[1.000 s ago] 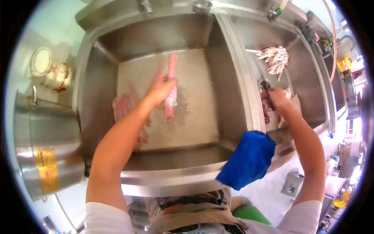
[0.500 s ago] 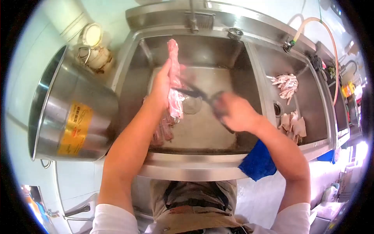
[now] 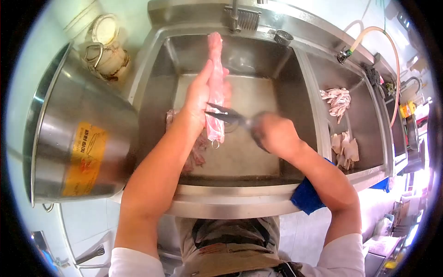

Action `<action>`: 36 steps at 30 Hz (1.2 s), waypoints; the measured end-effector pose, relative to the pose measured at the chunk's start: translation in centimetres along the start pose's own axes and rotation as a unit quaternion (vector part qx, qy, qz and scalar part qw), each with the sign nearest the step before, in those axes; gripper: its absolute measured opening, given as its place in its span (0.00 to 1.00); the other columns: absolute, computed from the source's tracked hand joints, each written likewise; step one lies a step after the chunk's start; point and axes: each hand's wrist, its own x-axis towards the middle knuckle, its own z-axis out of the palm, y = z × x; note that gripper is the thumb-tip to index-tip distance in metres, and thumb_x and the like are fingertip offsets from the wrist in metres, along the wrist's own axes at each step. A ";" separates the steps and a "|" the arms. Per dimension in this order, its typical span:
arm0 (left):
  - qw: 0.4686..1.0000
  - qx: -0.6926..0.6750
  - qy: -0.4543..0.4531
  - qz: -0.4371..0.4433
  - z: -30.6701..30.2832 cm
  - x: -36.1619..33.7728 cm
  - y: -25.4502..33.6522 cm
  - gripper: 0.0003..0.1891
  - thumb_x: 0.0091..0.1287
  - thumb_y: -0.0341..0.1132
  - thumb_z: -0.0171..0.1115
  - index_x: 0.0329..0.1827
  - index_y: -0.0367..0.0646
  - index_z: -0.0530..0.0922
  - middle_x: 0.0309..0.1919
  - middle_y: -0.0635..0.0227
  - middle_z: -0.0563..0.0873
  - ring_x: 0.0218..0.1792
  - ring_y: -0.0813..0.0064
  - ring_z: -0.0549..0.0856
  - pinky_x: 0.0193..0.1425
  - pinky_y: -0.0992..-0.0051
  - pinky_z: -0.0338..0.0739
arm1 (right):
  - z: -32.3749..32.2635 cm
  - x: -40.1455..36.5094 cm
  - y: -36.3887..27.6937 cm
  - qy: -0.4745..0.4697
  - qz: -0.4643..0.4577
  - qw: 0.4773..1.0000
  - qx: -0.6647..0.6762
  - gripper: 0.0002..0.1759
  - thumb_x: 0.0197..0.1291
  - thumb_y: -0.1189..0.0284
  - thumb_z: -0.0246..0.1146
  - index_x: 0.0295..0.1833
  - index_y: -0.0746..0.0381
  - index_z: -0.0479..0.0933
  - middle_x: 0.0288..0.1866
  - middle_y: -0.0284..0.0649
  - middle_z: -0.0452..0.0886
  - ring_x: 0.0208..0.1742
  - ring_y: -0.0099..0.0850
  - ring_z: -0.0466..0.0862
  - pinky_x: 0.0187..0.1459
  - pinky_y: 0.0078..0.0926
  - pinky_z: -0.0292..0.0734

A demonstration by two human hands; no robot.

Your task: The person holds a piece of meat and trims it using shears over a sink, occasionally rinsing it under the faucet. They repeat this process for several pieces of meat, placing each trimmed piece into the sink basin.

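Pot (image 3: 78, 124), left of frame: yellow label, text illegible. Left hand (image 3: 199, 97) grips meat strip (image 3: 215, 87) upright, centre; right hand (image 3: 272, 134) clenched around scissors (image 3: 226, 114), blades at strip.

A long, pale pink strip of meat (image 3: 215, 78) stands nearly upright in the left hand (image 3: 199, 99), pressed between thumb and fingers along its middle. Its top end rises well above the fingertips, and its ragged lower end hangs just below the palm, ending in a small ring-like loop. Dark scissors (image 3: 227, 115), gripped in the right hand (image 3: 274, 134), point left from its knuckles with blades slightly parted, their tips touching or perhaps biting the strip just under the left thumb.
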 end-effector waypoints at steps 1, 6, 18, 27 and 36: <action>1.000 0.005 0.018 0.001 0.4 -0.3 0.1 0.23 0.68 0.59 0.56 0.46 0.47 0.73 0.20 0.72 0.73 0.17 0.76 0.72 0.19 0.75 0.64 | 0.0 -0.1 0.2 0.009 -0.010 1.000 -0.006 0.09 0.50 0.72 0.65 0.30 0.67 0.74 0.26 0.50 0.79 0.29 0.51 0.81 0.34 0.44 0.79; 0.999 0.026 0.029 0.029 0.0 -0.6 0.0 0.24 0.67 0.59 0.59 0.48 0.46 0.71 0.21 0.72 0.73 0.17 0.77 0.71 0.19 0.75 0.64 | 0.0 -0.4 1.0 0.014 -0.024 0.999 0.026 0.12 0.54 0.70 0.65 0.25 0.66 0.74 0.22 0.51 0.79 0.27 0.50 0.81 0.32 0.42 0.78; 0.990 0.090 0.056 0.091 1.3 -2.1 0.4 0.27 0.62 0.58 0.67 0.45 0.42 0.73 0.22 0.74 0.75 0.19 0.84 0.72 0.20 0.81 0.64 | 0.3 -0.1 0.1 0.020 -0.015 0.997 0.072 0.13 0.52 0.70 0.64 0.39 0.66 0.73 0.33 0.53 0.79 0.37 0.53 0.81 0.41 0.47 0.77; 0.975 0.151 0.089 0.135 1.4 -2.4 -0.3 0.29 0.63 0.63 0.62 0.48 0.44 0.72 0.27 0.73 0.74 0.20 0.81 0.72 0.23 0.80 0.66 | 1.5 -0.1 0.9 0.026 -0.017 0.999 -0.014 0.09 0.54 0.70 0.63 0.29 0.64 0.75 0.25 0.48 0.78 0.24 0.50 0.80 0.27 0.43 0.77; 0.976 0.146 0.139 0.082 0.8 -1.8 0.5 0.31 0.68 0.64 0.55 0.54 0.43 0.72 0.43 0.69 0.78 0.40 0.79 0.77 0.39 0.75 0.73 | -0.1 -0.4 0.2 0.039 -0.026 0.997 0.060 0.14 0.49 0.68 0.66 0.36 0.66 0.74 0.31 0.52 0.80 0.33 0.54 0.81 0.39 0.47 0.77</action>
